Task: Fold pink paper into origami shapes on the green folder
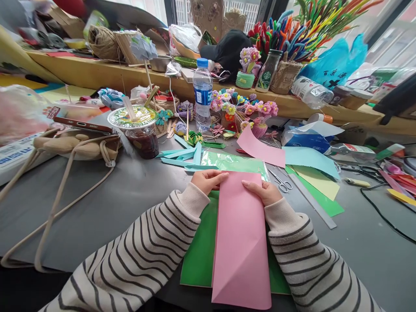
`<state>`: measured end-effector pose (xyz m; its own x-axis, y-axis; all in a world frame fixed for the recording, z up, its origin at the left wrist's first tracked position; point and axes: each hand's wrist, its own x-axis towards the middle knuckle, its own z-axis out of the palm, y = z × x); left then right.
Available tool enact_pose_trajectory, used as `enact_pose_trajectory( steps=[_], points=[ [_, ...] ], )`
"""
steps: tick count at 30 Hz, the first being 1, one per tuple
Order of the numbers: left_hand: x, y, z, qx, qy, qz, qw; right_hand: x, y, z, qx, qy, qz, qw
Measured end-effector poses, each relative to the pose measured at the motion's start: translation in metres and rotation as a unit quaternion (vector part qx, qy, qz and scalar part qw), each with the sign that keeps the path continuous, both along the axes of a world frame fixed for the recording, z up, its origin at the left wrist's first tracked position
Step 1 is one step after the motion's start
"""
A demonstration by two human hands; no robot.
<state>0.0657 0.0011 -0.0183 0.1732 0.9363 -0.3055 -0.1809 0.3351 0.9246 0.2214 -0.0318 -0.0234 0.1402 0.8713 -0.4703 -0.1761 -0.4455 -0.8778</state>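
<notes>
A pink sheet of paper (242, 225), folded lengthwise, hangs between my two hands, with a diagonal crease near its lower end. At its top left corner my left hand (209, 180) pinches the edge. My right hand (261, 190) grips the upper right edge, thumb on the front and the other fingers behind, mostly hidden. Under the paper lies a green board or pad (198, 260) at the table's near edge. Just beyond my hands is a clear plastic packet (234, 161) with light green paper in it. Small scissors (282, 182) lie right of my right hand.
Folded light blue strips (185, 154) and an iced drink cup (138, 134) stand left. A water bottle (202, 97) rises behind. To the right lie a metal ruler (312, 201), a curved pink sheet (261, 149) and a blue sheet (312, 161). A corded bag (78, 147) sits far left.
</notes>
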Motion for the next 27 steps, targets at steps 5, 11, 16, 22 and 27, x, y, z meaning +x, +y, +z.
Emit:
enact_pose_trajectory(
  steps=[5, 11, 16, 22, 27],
  points=[
    [-0.001, 0.000, -0.001, -0.002, -0.018, -0.009, 1.000, 0.000, 0.001, -0.001, -0.001, 0.002, 0.000, 1.000],
    [-0.006, 0.002, -0.003, -0.008, 0.014, -0.087, 0.996, 0.003, 0.001, 0.002, -0.004, -0.012, -0.024, 1.000],
    [-0.008, 0.002, -0.002, -0.005, 0.049, -0.147, 0.988, 0.009, 0.001, 0.003, 0.003, -0.028, -0.047, 0.998],
    [-0.007, 0.000, -0.002, -0.005, 0.075, -0.181, 0.981, 0.008, -0.002, 0.011, 0.001, -0.033, -0.076, 0.997],
    [-0.007, 0.001, -0.002, -0.001, 0.086, -0.195, 0.977, 0.010, 0.000, 0.008, -0.006, -0.048, -0.068, 0.997]
  ],
)
